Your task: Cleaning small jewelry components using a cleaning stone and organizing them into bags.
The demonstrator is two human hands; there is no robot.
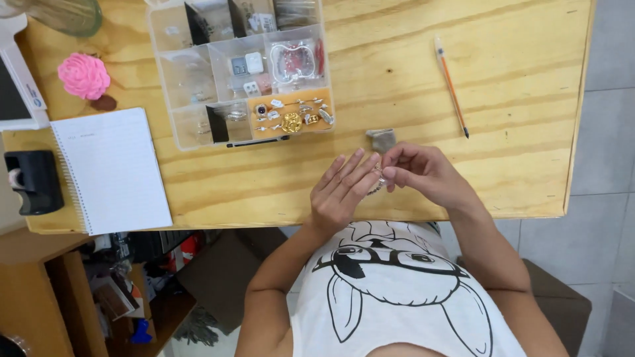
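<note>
Both hands meet over the near edge of the wooden bench (410, 79), close to the person's body. The left hand (340, 192) comes up from a bent elbow, palm turned down and fingers stretched out almost straight, tips pointing toward the right hand; its grip is wide and loose, the fingertips only resting against a small silvery piece of jewellery (379, 182). The right hand (420, 173) reaches in from the right with the wrist bent and the fingers curled, thumb and forefinger pinched narrow on that same piece. The piece sits between the two sets of fingertips, mostly hidden, so its exact kind cannot be told.

Just beyond the hands, a small grey pad (381, 139) lies on the bench. Farther off and to the left stands a clear plastic compartment box (185, 73) with small metal trinkets in its near right compartment. An orange pencil (452, 87) lies at the far right, well apart from the hands. At the left are a spiral notebook (112, 172) lying open, a pink flower-shaped object (83, 75) and a black case (34, 182).
</note>
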